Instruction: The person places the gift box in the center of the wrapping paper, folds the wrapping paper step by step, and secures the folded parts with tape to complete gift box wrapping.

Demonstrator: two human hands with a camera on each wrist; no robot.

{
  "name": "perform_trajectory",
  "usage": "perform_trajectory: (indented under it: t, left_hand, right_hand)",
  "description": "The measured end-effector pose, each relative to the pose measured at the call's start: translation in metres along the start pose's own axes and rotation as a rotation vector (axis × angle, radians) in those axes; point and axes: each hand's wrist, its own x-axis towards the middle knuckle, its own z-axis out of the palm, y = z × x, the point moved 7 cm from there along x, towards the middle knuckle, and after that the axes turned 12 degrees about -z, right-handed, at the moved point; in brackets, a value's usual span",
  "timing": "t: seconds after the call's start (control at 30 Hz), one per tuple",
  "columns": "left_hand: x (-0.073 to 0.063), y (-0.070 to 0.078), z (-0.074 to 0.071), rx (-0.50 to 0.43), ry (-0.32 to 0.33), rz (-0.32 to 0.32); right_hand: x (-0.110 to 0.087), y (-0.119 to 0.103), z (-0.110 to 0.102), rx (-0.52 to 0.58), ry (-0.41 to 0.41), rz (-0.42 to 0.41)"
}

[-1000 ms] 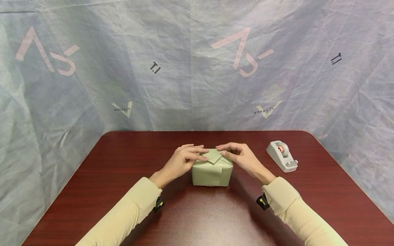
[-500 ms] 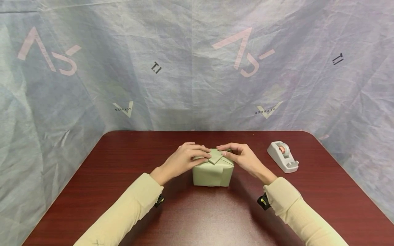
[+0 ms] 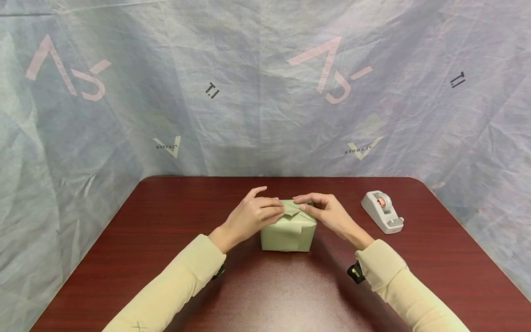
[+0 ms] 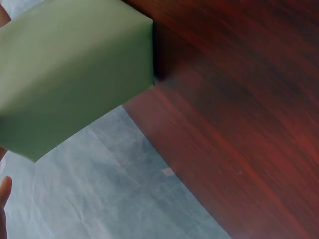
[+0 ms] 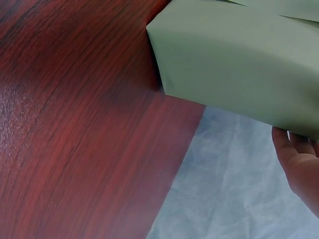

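Note:
In the head view a box wrapped in pale green paper (image 3: 288, 237) stands on the table, with a folded paper flap (image 3: 292, 211) on its top. My left hand (image 3: 253, 216) reaches in from the left and pinches the flap's edge, one finger raised away from the paper. From the right, my right hand (image 3: 331, 214) rests its thumb and a fingertip on the box's top. Both wrist views show the plain sides of the wrapped box (image 4: 84, 84); some fingers (image 5: 291, 149) touch its edge in the right wrist view. The undersides of the flap and fingers are hidden.
A white tape dispenser (image 3: 382, 213) stands on the dark red wooden table (image 3: 186, 203), right of the box. Behind the table's far edge hangs a grey-blue cloth backdrop (image 3: 232, 120) with printed marks.
My left fingers have shifted from lying on the flap to gripping it, and the flap's front point looks lifted and folded back. The right hand has stayed on the box.

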Motion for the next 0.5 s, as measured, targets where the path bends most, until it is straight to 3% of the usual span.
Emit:
perform_trajectory:
  t: [0.13,0.5]
  left_hand:
    - [0.000,0.003,-0.002,0.025,0.041,0.020]
    - [-0.001,0.012,-0.004,0.084,0.054,0.084]
  right_hand:
    - [-0.001,0.001,0.000,-0.005,-0.011,0.015]
    - [-0.003,0.001,-0.001,-0.012,-0.027,0.033]
